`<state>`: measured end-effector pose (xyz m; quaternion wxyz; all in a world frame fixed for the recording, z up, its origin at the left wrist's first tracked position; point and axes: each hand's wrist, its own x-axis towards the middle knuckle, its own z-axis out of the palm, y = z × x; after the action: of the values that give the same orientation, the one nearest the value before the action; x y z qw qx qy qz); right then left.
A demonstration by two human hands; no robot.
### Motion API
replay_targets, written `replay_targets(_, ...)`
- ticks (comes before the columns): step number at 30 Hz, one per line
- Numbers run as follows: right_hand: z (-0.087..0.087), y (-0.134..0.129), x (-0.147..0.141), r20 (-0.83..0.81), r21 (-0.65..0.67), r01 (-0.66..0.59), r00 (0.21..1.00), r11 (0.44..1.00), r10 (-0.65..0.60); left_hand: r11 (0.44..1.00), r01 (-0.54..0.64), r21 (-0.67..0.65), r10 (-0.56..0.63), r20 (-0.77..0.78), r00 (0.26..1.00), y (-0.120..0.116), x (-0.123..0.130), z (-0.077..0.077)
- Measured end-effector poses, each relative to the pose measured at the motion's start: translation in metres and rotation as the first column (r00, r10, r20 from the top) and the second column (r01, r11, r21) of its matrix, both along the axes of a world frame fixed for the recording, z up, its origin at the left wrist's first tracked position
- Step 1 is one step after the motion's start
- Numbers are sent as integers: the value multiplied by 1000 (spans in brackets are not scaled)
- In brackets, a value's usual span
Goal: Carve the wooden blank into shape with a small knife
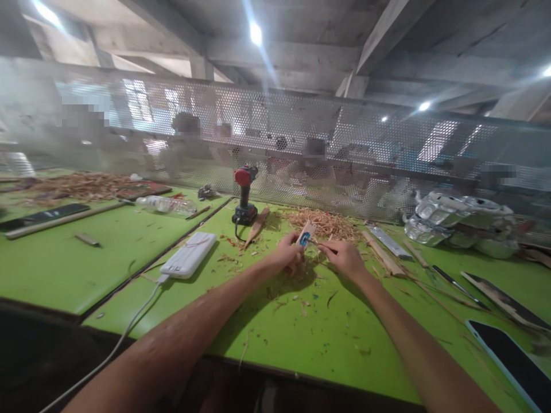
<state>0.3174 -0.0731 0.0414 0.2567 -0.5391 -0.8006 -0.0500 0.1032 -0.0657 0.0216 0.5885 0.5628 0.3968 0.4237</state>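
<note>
My left hand (289,253) is closed around a small pale piece that looks like wood (309,229), with a blue patch on its face. Pinched in my right hand (345,259) is a thin stick-like tool (315,244); its tip meets or nearly meets the blue patch. Its exact kind is too small to make out. Both hands are just above the green table (340,344), among scattered shavings. Behind them lies a heap of wood shavings (322,222).
A red-and-black cordless drill (244,198) stands upright beyond my left hand. Left of it are a white power bank (189,255) with a cable and a plastic bottle (166,205). Rightward lie wood strips (383,252), a phone (512,358) and foil-wrapped bundles (460,221). A perforated screen (365,155) closes the back.
</note>
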Motion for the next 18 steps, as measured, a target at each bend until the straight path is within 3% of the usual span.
replay_targets(4,-1,-1,-2,-33,25,-22,999,999,23,1000,5,8,-5,71,997,4,1,-2)
replay_targets(10,-1,-5,-8,49,0,-31,998,1000,31,1000,15,24,-18,126,992,10,2,-9)
replay_targets(18,-1,-3,-4,129,106,96,985,990,-110,999,47,-13,-47,-2,999,-11,0,12)
